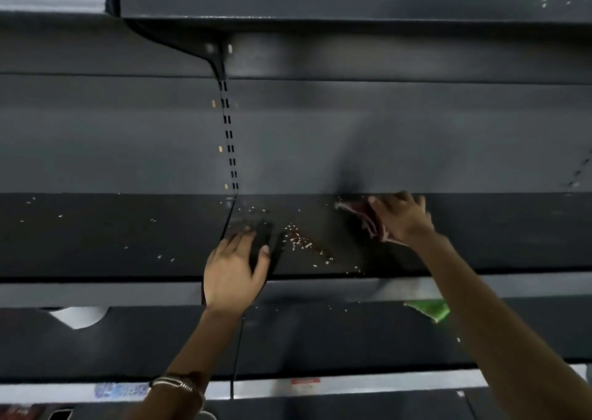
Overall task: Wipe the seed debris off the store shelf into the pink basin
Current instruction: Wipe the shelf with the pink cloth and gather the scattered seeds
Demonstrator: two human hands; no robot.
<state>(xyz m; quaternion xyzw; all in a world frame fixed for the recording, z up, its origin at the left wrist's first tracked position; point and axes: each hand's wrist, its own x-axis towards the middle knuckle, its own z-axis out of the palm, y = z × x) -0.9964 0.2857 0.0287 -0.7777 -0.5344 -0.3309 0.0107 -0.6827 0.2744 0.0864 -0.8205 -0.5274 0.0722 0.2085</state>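
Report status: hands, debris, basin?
Left hand flat on shelf. Right hand holds cloth at back. Seeds between. Basin unseen.

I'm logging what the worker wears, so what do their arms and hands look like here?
Both forearms are bare, no sleeves or gloves in view. The left hand has a stack of thin silver-coloured bangles at the wrist. The right hand shows no jewellery.
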